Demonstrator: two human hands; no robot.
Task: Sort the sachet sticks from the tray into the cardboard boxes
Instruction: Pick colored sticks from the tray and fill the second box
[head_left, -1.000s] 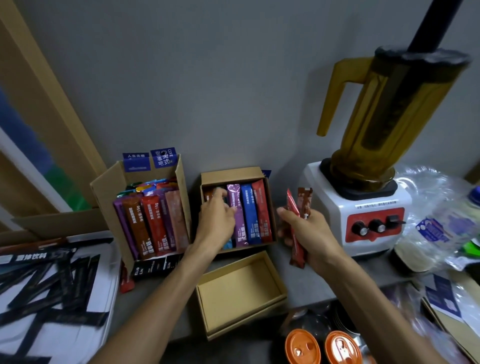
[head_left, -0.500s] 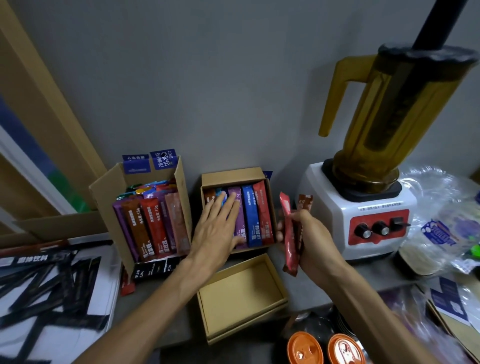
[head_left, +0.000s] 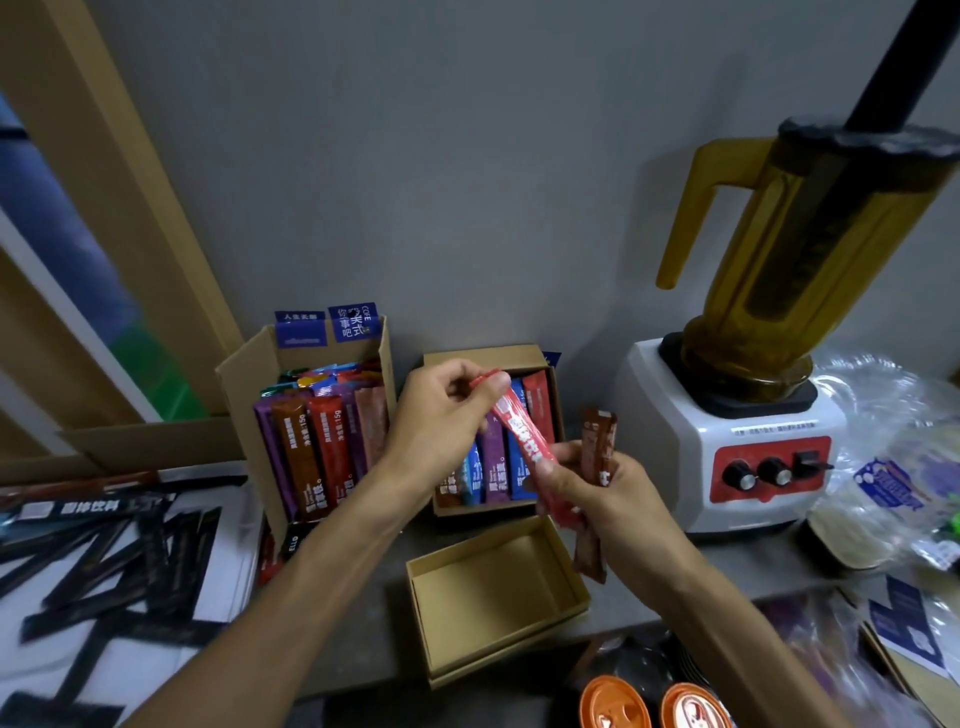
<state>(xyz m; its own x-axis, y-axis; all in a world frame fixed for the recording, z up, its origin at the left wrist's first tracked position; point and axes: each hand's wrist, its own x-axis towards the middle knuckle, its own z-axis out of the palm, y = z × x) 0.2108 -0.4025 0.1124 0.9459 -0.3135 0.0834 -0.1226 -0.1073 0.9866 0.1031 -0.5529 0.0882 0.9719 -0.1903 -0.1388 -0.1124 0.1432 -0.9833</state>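
Red sachet stick (head_left: 522, 436) pinched at top by left hand (head_left: 441, 421); right hand (head_left: 608, 499) gripped its lower end plus brown sachet stick (head_left: 597, 452).

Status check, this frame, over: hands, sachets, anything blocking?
Left hand pinching red sachet top end. Right hand holding its lower end plus brown sachet. Small box right behind, nothing blocking.
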